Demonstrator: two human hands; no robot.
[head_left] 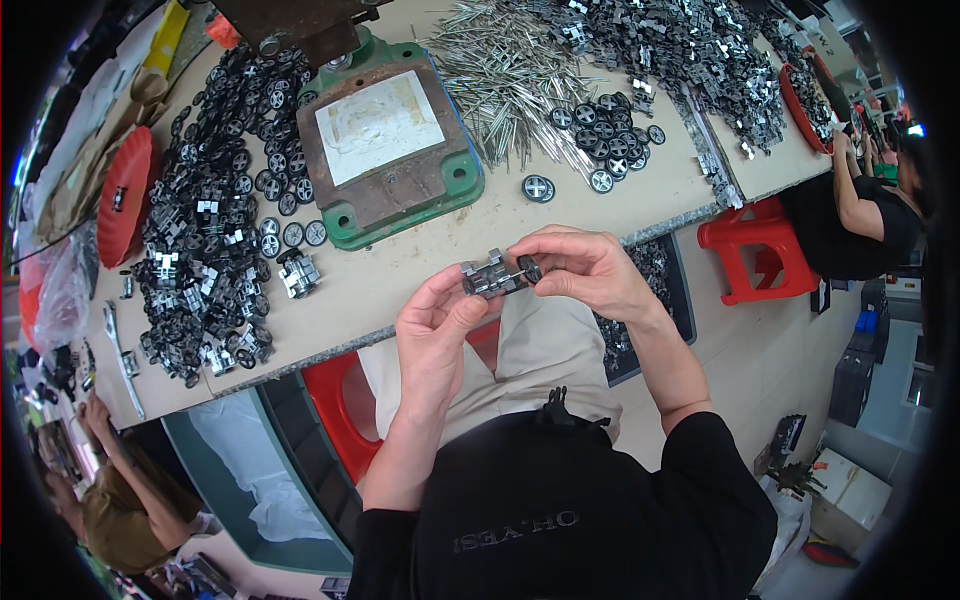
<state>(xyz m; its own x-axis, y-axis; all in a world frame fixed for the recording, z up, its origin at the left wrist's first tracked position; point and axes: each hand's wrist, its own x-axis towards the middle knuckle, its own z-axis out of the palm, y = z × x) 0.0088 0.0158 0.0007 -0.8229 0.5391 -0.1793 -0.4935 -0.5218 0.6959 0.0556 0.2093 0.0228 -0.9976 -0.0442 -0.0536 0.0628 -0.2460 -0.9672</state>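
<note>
Your L hand [437,318] pinches blk/silver chassis [489,281] nr table [375,285] edge, fingers nearly closed; R hand [592,273] pinches blk wheel [529,268] beside it. Some fingertips hidden behind parts; wheel fit unclear.

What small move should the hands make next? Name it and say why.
Probably press the wheel toward the chassis: the right hand pinches the wheel, the left hand holds the chassis, and some bare rod seems to show between wheel and chassis.
</note>
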